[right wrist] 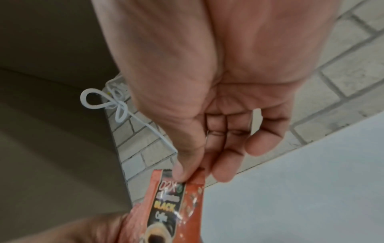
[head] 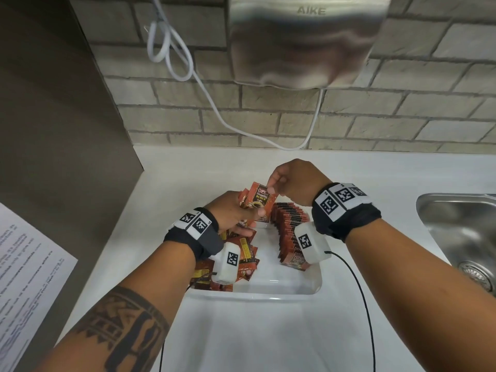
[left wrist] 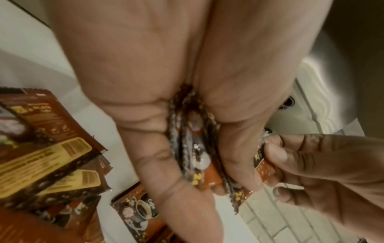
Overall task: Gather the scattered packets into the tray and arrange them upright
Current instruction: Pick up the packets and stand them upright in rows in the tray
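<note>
Head view looks down on a smooth white countertop (head: 268,339) where a shallow, glossy white tray (head: 281,285) with rounded corners sits against a rough grey brick wall. Over the tray, the left hand (head: 230,210) grips a thin stack of crinkly foil packets (left wrist: 191,148) edge-on between thumb and curled fingers, their serrated silver edges showing in the left wrist view. The right hand (head: 292,181) pinches the top corner of the front packet (head: 261,200) between thumb and forefinger (its shiny orange face reads "BLACK Coffee" above a printed cup), the other fingers loosely curled. Along the tray's right side a neat row of packets (head: 288,226) stands upright, packed face to face. On the left side more flat, rectangular packets (head: 241,253) lie in a loose overlapping heap. A brushed-metal hand dryer (head: 306,38) hangs on the wall with a looped white cord (head: 171,49), and a steel sink (head: 461,232) lies to the right.
</note>
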